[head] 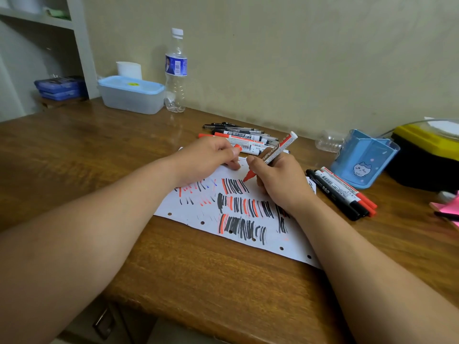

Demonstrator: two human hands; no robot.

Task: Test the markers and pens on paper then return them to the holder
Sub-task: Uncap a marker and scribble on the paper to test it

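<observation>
Over the white punched paper sheet [171, 207] scribbled red and black, the right hand [280, 180] grips an uncapped red marker [270, 155] tip-down, the left hand [206, 157] pinching a small red cap [237, 147] (the blue plastic holder [365, 160] stands at the right).

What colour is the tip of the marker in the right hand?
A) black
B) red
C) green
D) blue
B: the marker gripped in the right hand has a red tip, pointing down at the paper among the red and black strokes.
</observation>
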